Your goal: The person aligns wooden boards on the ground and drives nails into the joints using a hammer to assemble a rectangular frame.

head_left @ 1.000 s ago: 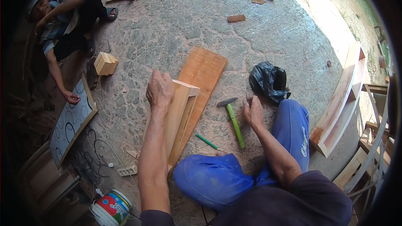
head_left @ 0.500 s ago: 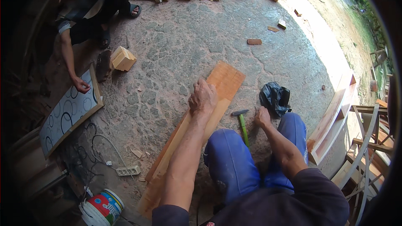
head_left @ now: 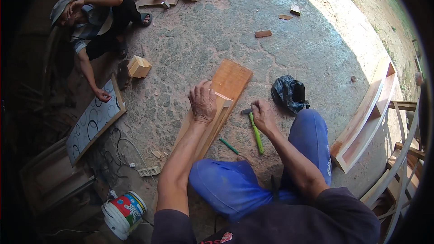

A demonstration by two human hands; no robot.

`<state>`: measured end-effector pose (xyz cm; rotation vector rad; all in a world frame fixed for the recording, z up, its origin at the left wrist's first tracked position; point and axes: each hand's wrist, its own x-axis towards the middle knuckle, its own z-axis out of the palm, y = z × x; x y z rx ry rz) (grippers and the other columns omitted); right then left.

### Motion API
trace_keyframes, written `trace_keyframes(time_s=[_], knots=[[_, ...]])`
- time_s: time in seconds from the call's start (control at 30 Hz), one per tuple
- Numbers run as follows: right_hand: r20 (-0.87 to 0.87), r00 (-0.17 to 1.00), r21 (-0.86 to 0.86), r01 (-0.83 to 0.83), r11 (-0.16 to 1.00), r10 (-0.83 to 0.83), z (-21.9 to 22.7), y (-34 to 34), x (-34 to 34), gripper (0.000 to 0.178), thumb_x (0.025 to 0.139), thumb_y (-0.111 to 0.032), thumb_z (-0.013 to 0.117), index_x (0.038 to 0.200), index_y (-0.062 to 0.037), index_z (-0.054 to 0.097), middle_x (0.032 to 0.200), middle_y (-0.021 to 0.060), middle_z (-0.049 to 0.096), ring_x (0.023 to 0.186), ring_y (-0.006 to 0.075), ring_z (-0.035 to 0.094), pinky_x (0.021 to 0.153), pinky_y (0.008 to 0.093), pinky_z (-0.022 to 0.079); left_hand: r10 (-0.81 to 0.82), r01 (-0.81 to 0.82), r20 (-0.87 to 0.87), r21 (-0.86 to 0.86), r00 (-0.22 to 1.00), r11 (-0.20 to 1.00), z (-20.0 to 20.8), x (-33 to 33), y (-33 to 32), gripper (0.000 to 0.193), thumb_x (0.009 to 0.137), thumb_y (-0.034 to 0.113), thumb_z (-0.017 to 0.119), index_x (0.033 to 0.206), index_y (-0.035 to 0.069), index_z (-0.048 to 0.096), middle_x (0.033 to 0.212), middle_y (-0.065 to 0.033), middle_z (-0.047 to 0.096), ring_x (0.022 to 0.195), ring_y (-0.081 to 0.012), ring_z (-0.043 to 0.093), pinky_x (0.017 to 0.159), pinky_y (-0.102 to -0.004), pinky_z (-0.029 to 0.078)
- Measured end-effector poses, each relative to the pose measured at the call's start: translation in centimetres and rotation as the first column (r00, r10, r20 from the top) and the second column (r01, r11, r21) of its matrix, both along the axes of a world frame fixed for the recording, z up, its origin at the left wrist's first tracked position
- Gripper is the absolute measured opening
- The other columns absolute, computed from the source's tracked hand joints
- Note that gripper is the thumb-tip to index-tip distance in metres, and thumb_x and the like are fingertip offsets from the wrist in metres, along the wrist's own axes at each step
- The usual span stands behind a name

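Observation:
My left hand (head_left: 202,101) is closed over the upper end of a narrow pale wooden piece (head_left: 221,105), fingers bent over its edge. The piece lies lengthwise on a reddish-brown board (head_left: 231,79), whose far end sticks out beyond it. My right hand (head_left: 264,116) is closed beside the head of a hammer (head_left: 254,131) with a bright green handle, which rests on the floor. Whatever its fingers pinch is too small to make out. A green stick like a pencil (head_left: 229,146) lies between the board and the hammer.
A black plastic bag (head_left: 290,94) sits right of the hammer. A long wooden frame (head_left: 364,119) stands at the right. On the left, a person (head_left: 92,31) crouches by a circle-patterned panel (head_left: 97,119). A power strip (head_left: 149,171) and paint bucket (head_left: 124,214) are at lower left.
The pale piece has turned, showing more of its side edge. My right hand has moved left from near the bag to the hammer head. My left knee has shifted, revealing the green stick.

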<state>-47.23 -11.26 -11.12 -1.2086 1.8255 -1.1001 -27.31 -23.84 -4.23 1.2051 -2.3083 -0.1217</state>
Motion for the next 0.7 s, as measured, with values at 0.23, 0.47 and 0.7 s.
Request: trace_keyframes(time_s=[0.23, 0.47, 0.7], knots=[[0.707, 0.687, 0.015, -0.249, 0.968, 0.166, 6.6, 1.3, 2.0, 0.019, 0.097, -0.011, 0.062, 0.111, 0.0005, 0.056, 0.087, 0.0052, 0.062, 0.08, 0.0109, 0.061, 0.068, 0.0288, 0.053, -0.207, 0.136, 0.091, 0.499, 0.974, 0.856, 4.7, -1.8, 10.4, 0.034, 0.092, 0.009, 0.059, 0.126, 0.005, 0.058, 0.105, -0.0175, 0.066, 0.091, -0.0383, 0.066, 0.078, -0.0453, 0.053], [0.575, 0.818, 0.247, -0.189, 0.95, 0.013, -1.8, 3.2, 5.0, 0.036, 0.088, -0.032, 0.073, 0.103, -0.0001, 0.065, 0.099, 0.0133, 0.063, 0.094, 0.0289, 0.063, 0.085, 0.0383, 0.051, 0.244, -0.272, 0.119, 0.376, 0.962, 0.886, 4.3, 0.6, 10.5, 0.017, 0.098, 0.011, 0.053, 0.113, 0.006, 0.058, 0.095, -0.0173, 0.068, 0.079, -0.0337, 0.068, 0.069, -0.0428, 0.054], [-0.2, 0.971, 0.552, 0.001, 0.834, 0.131, -8.4, 6.6, 4.1, 0.061, 0.082, -0.024, 0.073, 0.13, -0.0047, 0.042, 0.109, 0.0244, 0.063, 0.113, 0.0415, 0.059, 0.099, 0.0502, 0.046, 0.588, -0.275, -0.4, 0.609, 0.703, 0.744, 0.5, -0.4, 6.4, 0.011, 0.105, 0.014, 0.048, 0.109, 0.005, 0.053, 0.095, -0.0061, 0.069, 0.071, -0.0072, 0.06, 0.065, -0.025, 0.051]])
